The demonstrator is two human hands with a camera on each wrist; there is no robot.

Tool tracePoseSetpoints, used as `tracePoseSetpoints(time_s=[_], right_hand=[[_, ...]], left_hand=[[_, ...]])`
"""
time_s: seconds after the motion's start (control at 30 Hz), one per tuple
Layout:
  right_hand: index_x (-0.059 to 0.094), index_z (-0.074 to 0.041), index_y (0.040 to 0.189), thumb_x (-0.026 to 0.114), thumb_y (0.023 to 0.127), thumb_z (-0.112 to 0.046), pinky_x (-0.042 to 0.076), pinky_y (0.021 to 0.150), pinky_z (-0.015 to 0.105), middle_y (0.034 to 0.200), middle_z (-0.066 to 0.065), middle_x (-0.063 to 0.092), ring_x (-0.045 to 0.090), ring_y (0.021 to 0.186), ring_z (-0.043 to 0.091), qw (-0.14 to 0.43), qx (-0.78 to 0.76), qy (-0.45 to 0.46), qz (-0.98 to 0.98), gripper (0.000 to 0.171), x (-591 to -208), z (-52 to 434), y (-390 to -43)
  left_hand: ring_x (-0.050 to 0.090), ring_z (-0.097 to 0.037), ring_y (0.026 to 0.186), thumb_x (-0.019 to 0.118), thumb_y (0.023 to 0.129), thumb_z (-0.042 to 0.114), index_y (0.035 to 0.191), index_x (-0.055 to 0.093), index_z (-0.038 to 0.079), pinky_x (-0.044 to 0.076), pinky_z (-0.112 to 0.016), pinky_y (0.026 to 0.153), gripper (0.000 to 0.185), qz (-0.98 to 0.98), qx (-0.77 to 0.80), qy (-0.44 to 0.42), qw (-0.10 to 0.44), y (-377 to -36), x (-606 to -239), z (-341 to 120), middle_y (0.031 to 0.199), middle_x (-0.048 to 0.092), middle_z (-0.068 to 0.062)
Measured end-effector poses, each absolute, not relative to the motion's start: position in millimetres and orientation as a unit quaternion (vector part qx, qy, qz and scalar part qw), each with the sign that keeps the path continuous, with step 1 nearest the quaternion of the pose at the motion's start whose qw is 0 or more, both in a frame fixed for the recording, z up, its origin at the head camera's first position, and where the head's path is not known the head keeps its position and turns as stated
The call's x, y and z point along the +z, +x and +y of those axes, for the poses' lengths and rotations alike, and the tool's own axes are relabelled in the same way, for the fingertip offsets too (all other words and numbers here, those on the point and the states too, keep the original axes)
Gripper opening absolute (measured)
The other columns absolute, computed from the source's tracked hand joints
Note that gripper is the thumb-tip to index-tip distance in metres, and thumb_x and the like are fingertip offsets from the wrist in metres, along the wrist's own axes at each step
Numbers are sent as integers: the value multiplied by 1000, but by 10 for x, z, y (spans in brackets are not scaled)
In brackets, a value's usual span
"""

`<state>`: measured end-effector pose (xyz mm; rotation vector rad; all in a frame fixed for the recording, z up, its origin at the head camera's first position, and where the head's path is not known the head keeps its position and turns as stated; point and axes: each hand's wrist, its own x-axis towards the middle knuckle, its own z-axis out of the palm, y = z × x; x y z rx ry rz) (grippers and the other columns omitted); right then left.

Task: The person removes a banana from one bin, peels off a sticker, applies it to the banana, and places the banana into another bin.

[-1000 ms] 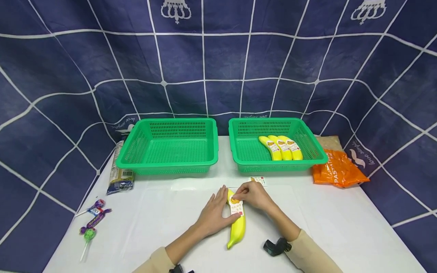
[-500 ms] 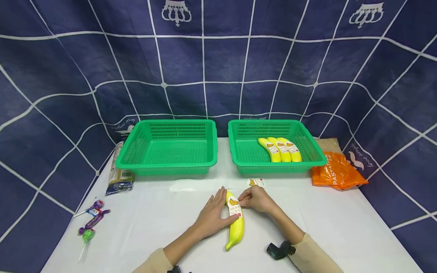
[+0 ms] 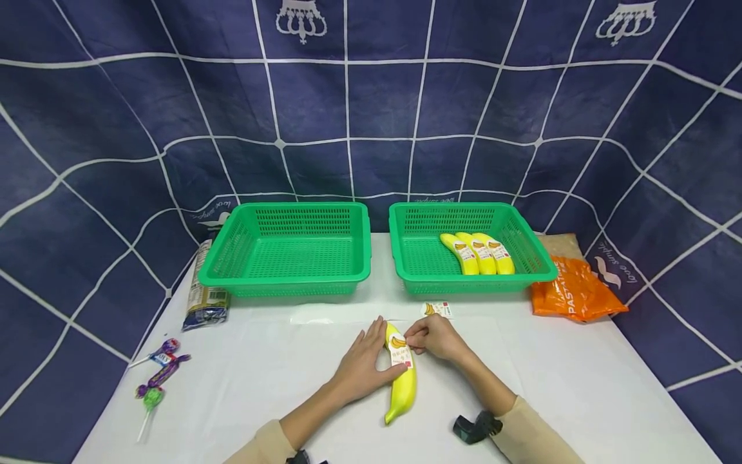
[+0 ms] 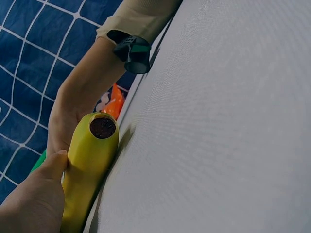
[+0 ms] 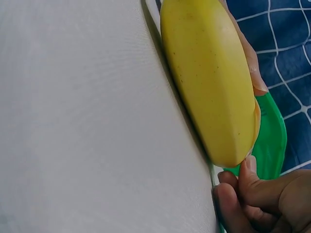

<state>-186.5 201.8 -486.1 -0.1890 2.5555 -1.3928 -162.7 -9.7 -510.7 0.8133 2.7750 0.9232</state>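
A yellow banana (image 3: 402, 393) lies on the white table in the head view, its stem end toward the person. A white sticker (image 3: 400, 354) with a banana picture covers its upper side. My left hand (image 3: 362, 364) lies along the banana's left side with fingers fairly straight, thumb over the sticker's lower end. My right hand (image 3: 435, 336), fingers curled, pinches at the sticker's upper right edge. The right wrist view has those fingertips (image 5: 250, 164) right at the banana's (image 5: 209, 82) tip. From the left wrist view, the left thumb (image 4: 56, 165) presses the banana's side.
Behind stand two green baskets: the left one (image 3: 284, 281) and the right one (image 3: 475, 281), which holds three stickered bananas (image 3: 481, 254). Another sticker (image 3: 437, 310) lies beyond the right hand. An orange pasta bag (image 3: 574, 290) is at right, a packet (image 3: 205, 299) and lollipops (image 3: 153, 398) at left.
My right hand has shifted from over the sticker's top to its upper right edge, uncovering the printed picture and the spare sticker. The left hand and the banana stay in place.
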Motion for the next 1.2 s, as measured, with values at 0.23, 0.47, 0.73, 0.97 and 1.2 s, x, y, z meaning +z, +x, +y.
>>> tracePoseSetpoints(time_s=[0.23, 0.47, 0.73, 0.97, 1.2], right_hand=[[75, 2, 88, 71, 86, -4, 58, 54, 25, 70, 7, 71, 67, 59, 12, 94, -469, -57, 876, 8, -4856, 1995, -1843], [75, 1, 92, 72, 88, -16, 60, 60, 26, 78, 8, 74, 69, 65, 12, 129, -462, -54, 876, 18, -4756, 1989, -1820], [74, -1, 96, 77, 84, -26, 59, 60, 24, 81, 4, 74, 68, 67, 10, 143, -435, -47, 888, 28, -4702, 1954, -1803], [74, -1, 97, 77, 84, -27, 59, 61, 25, 79, 3, 73, 68, 67, 10, 145, -443, -50, 883, 29, -4694, 1942, -1803], [74, -1, 97, 77, 84, -28, 59, 61, 26, 77, 2, 72, 68, 66, 10, 141, -438, -57, 886, 30, -4710, 1946, -1788]], left_hand=[[18, -21, 152, 48, 86, 74, 155, 21, 5, 20, -47, 123, 101, 912, 307, 265, 54, -1621, -5097, -100, 164, 17, -8], [16, -21, 152, 47, 86, 74, 155, 20, 5, 20, -47, 123, 102, 912, 305, 269, 52, -1641, -5106, -90, 164, 17, -8], [15, -20, 152, 47, 86, 74, 155, 19, 4, 19, -46, 124, 102, 912, 301, 274, 51, -1672, -5092, -88, 164, 16, -9], [14, -21, 152, 48, 85, 74, 155, 20, 5, 19, -47, 124, 102, 912, 298, 277, 59, -1708, -5064, -101, 164, 15, -8], [21, -26, 151, 54, 83, 73, 155, 24, 7, 22, -49, 122, 102, 907, 311, 275, 70, -1734, -5049, -116, 163, 20, -7]])
